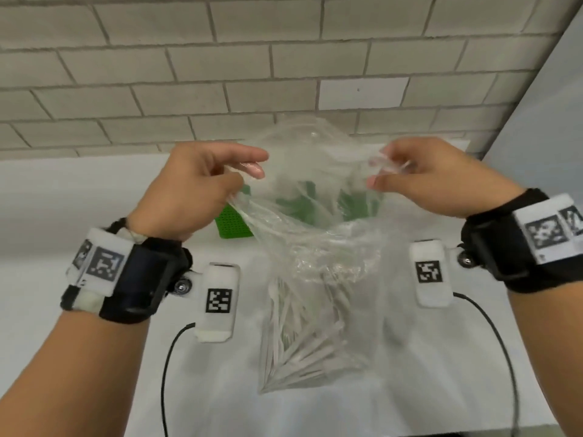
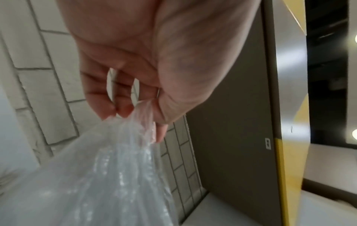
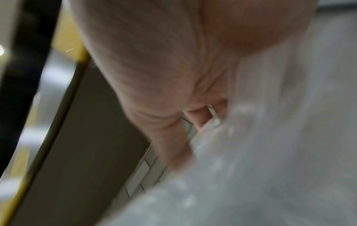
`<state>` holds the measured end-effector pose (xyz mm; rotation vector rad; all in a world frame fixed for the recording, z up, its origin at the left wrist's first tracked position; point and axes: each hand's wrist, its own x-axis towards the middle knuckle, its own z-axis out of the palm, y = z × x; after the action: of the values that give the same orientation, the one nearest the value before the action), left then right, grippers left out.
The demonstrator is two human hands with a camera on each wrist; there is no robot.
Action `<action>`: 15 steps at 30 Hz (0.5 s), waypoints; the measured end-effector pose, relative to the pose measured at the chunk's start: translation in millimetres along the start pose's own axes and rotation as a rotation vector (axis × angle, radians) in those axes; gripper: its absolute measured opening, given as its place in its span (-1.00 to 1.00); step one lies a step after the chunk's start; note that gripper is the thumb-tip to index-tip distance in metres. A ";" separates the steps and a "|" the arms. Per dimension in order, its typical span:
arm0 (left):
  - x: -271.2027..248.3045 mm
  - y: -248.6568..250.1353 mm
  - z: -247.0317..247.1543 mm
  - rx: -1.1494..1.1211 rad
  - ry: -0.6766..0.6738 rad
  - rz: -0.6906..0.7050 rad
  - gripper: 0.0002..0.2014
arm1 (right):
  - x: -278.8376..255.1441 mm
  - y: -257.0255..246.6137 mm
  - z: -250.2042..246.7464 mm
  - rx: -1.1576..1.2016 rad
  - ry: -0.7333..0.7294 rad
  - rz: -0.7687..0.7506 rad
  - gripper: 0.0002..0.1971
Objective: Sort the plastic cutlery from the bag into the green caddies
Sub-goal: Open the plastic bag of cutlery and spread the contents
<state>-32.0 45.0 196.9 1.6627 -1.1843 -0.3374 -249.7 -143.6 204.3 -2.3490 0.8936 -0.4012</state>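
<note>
A clear plastic bag [image 1: 315, 247] stands on the white table, held up by both hands at its mouth. White plastic cutlery [image 1: 303, 342] fills its lower part. My left hand [image 1: 202, 190] pinches the bag's left rim; in the left wrist view the film [image 2: 108, 168] hangs from the curled fingers [image 2: 123, 107]. My right hand [image 1: 419, 175] pinches the right rim, and the blurred right wrist view shows the bag [image 3: 251, 168] against its fingers [image 3: 199, 119]. Green perforated caddies [image 1: 233, 225] stand behind the bag, seen partly through it.
A tiled wall [image 1: 220, 74] rises right behind the table. A grey panel [image 1: 552, 89] closes the right side. Black cables [image 1: 167, 373] trail from both wrist cameras across the white table [image 1: 79, 200] towards its near edge.
</note>
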 end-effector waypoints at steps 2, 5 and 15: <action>-0.1 9.3 8.6 0.054 -0.140 0.084 -0.48 | 2.8 -13.4 -2.2 -0.172 0.047 -0.131 -0.25; 2.4 17.8 16.6 0.087 -0.214 0.158 -0.49 | 12.3 -35.7 0.0 -0.294 -0.030 -0.282 -0.24; -38.4 -6.2 42.7 0.775 -0.280 -0.083 -0.28 | 25.4 -41.2 -14.0 0.745 0.186 -0.170 -0.79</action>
<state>-76.7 52.3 161.1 2.3916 -1.5790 -0.1666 -216.9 -141.9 242.5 -1.7109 0.4947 -0.8656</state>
